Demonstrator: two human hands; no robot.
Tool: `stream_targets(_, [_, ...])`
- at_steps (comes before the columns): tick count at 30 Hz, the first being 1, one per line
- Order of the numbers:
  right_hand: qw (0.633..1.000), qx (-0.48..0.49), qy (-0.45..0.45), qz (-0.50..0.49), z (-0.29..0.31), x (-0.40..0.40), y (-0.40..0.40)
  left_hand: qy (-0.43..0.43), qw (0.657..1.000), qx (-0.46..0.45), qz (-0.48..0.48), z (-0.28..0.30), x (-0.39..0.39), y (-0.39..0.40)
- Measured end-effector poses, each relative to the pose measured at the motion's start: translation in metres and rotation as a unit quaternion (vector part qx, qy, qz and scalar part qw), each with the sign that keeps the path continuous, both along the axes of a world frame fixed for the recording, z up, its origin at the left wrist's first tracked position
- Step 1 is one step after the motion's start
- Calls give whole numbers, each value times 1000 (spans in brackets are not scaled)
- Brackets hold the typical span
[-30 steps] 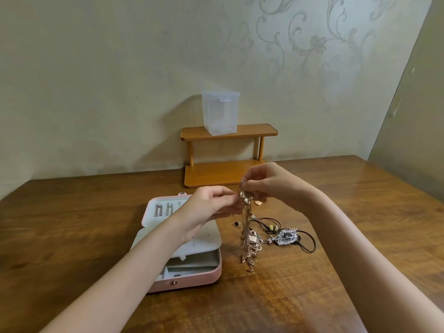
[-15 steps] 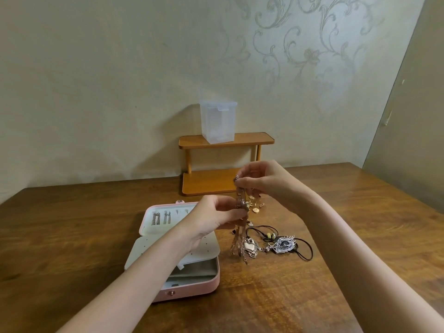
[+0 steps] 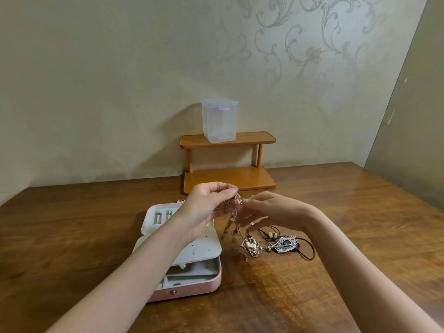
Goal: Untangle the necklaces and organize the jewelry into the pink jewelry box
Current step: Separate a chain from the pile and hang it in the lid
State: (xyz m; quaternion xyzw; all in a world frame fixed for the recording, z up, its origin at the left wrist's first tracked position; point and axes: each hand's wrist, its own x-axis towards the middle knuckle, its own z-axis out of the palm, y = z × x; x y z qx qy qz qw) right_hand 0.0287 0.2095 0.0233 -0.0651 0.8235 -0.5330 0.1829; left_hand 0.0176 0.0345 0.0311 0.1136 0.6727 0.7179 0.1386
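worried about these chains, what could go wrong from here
1. The left hand pinches the tangled rose-gold chains at one bunch; pulling with the right hand might tighten the knot.
2. The dangling ends hang close to the silver pendants on the table and could snag them.

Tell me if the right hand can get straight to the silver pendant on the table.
Probably yes. The right hand hangs just above the silver pendant, nothing lying between them. Its fingers look loose beside the chain bundle that the left hand pinches, so it seems free to drop.
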Motion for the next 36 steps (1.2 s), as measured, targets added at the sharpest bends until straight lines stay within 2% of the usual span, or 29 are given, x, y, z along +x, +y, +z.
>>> stream_targets(2, [998, 49, 37, -10, 0, -1, 2, 0, 1000, 10, 3, 2, -1, 0])
stream_targets(8, [984, 162, 43, 57, -1, 1, -6, -1, 999, 25, 20, 10, -3, 3])
stream_targets(16, [996, 50, 34, 69, -5, 3, -9, -1, 999, 42, 8, 16, -1, 6])
stream_targets(27, [998, -37, -11, 50, -6, 7, -3, -1, 999, 37, 12, 19, -1, 2])
stream_targets(32, [997, -11, -12, 82, -1, 10, -3, 3, 999, 33, 26, 18, -3, 1])
stream_targets(36, [998, -2, 21, 63, -2, 9, -8, 2, 997, 58, 57, 19, -4, 3])
